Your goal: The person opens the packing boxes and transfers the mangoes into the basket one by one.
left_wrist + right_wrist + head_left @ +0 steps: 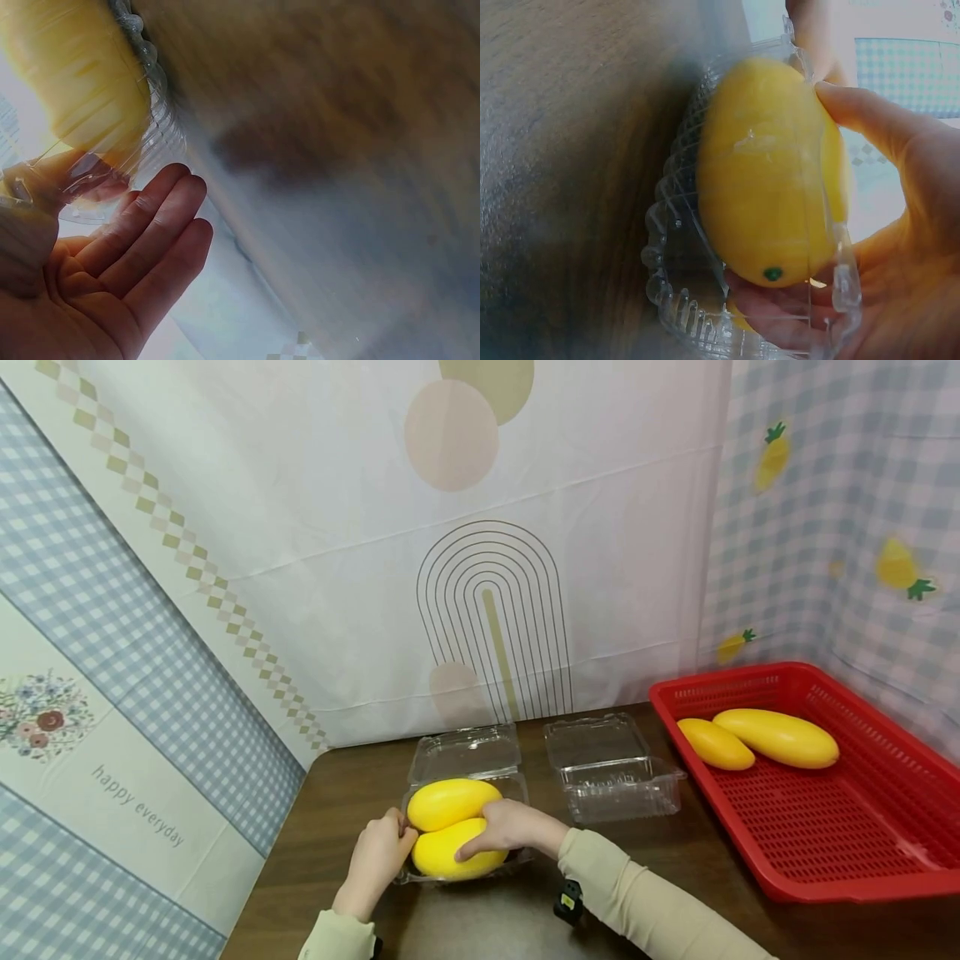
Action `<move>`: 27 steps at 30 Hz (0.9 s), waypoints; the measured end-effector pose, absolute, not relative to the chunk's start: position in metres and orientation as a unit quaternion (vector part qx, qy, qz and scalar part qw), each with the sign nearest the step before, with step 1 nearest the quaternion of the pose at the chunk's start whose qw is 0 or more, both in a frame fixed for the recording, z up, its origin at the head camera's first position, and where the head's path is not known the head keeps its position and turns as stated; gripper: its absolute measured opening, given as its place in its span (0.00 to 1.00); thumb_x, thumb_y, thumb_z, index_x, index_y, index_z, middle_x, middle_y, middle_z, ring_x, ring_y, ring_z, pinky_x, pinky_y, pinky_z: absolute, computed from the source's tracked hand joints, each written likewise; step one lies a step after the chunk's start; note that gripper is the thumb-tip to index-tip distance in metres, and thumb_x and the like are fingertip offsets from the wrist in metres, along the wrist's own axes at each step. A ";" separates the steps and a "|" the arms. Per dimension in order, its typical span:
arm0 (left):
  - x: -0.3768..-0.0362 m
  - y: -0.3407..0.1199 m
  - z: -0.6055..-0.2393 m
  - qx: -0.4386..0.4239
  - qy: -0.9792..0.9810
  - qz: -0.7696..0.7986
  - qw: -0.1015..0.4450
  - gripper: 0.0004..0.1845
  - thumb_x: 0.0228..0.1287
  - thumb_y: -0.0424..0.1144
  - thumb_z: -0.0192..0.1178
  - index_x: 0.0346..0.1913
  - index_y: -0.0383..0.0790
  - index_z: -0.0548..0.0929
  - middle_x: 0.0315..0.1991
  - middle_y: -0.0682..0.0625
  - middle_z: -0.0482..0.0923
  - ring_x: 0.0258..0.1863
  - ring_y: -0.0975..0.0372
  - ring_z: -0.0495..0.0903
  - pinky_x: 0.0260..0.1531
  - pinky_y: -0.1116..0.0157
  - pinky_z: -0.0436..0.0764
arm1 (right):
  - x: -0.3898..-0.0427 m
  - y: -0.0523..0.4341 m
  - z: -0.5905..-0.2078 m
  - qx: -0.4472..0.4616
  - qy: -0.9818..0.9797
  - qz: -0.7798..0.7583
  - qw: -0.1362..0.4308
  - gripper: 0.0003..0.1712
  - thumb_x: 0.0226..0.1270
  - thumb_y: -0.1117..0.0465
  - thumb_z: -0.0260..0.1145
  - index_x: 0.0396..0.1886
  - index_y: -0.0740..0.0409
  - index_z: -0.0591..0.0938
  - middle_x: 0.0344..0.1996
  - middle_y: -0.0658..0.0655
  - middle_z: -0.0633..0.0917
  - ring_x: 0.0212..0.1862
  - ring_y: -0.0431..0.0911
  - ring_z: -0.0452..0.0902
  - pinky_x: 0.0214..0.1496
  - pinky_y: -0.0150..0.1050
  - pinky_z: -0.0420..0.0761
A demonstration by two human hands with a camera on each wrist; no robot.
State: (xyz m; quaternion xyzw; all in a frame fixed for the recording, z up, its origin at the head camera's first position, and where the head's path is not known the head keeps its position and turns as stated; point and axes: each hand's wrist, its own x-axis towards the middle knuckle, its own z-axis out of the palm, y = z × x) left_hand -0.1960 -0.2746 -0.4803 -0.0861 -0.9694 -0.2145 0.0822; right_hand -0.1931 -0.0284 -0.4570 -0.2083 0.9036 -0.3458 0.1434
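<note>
Two plump yellow mango-shaped fruits lie side by side in an open clear plastic clamshell box [517, 789], the rear fruit [450, 803] behind the front fruit [438, 853]. My left hand [378, 856] pinches the box's left rim. In the left wrist view, its other fingers [161, 247] stretch out beside the plastic wall. My right hand [510, 827] grips the right end of the front fruit, thumb on top. The right wrist view shows this fruit [761, 180], with a small green stem spot, tilted inside the wall, fingers curled round its end.
A second clear clamshell box [622, 793] stands open right of the first, its lid leaning back. Further right, a red plastic basket [810, 835] holds a shorter yellow fruit [716, 745] and a longer one [780, 739]. A patterned cloth [360, 568] hangs behind the table.
</note>
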 end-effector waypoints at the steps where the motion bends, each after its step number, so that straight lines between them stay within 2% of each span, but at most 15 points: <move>1: -0.196 -0.275 -0.480 -0.086 -0.969 -0.217 0.082 0.08 0.61 0.34 0.59 0.28 0.39 0.72 0.17 0.53 0.65 0.16 0.61 0.66 0.18 0.64 0.65 | -0.193 -0.029 -0.457 -0.206 0.903 -0.349 0.141 0.25 0.48 0.35 0.75 0.24 0.50 0.79 0.18 0.47 0.72 0.23 0.41 0.67 0.28 0.36 0.69; 7: -0.196 -0.276 -0.479 -0.077 -0.968 -0.226 0.072 0.10 0.60 0.33 0.59 0.26 0.40 0.68 0.16 0.53 0.60 0.14 0.62 0.62 0.17 0.65 0.61 | -0.192 -0.032 -0.456 -0.189 0.909 -0.346 0.136 0.27 0.44 0.36 0.77 0.25 0.52 0.79 0.20 0.49 0.75 0.25 0.43 0.69 0.29 0.38 0.71; 12: -0.197 -0.275 -0.478 -0.079 -0.969 -0.224 0.068 0.11 0.62 0.33 0.58 0.26 0.39 0.68 0.17 0.53 0.60 0.14 0.62 0.61 0.17 0.65 0.61 | -0.191 -0.033 -0.455 -0.185 0.919 -0.324 0.127 0.28 0.42 0.36 0.78 0.27 0.53 0.79 0.22 0.50 0.76 0.26 0.43 0.70 0.29 0.38 0.72; 14: -0.197 -0.275 -0.478 -0.080 -0.969 -0.225 0.067 0.11 0.62 0.33 0.58 0.26 0.39 0.67 0.17 0.52 0.60 0.15 0.62 0.61 0.17 0.65 0.61 | -0.191 -0.032 -0.455 -0.184 0.916 -0.334 0.126 0.30 0.42 0.38 0.79 0.32 0.55 0.79 0.24 0.51 0.77 0.27 0.44 0.71 0.31 0.39 0.73; 19: -0.197 -0.275 -0.477 -0.083 -0.970 -0.219 0.070 0.14 0.61 0.33 0.58 0.22 0.41 0.66 0.16 0.54 0.58 0.14 0.63 0.58 0.17 0.66 0.59 | -0.189 -0.029 -0.458 -0.184 0.905 -0.363 0.126 0.43 0.41 0.41 0.82 0.49 0.62 0.74 0.33 0.53 0.77 0.33 0.45 0.73 0.35 0.41 0.75; 27: -0.196 -0.275 -0.476 -0.093 -0.970 -0.215 0.061 0.21 0.60 0.32 0.57 0.14 0.45 0.60 0.13 0.56 0.53 0.13 0.65 0.50 0.16 0.68 0.54 | -0.187 -0.029 -0.470 -0.215 0.905 -0.361 0.068 0.45 0.36 0.39 0.83 0.49 0.56 0.72 0.31 0.50 0.78 0.31 0.42 0.74 0.34 0.38 0.76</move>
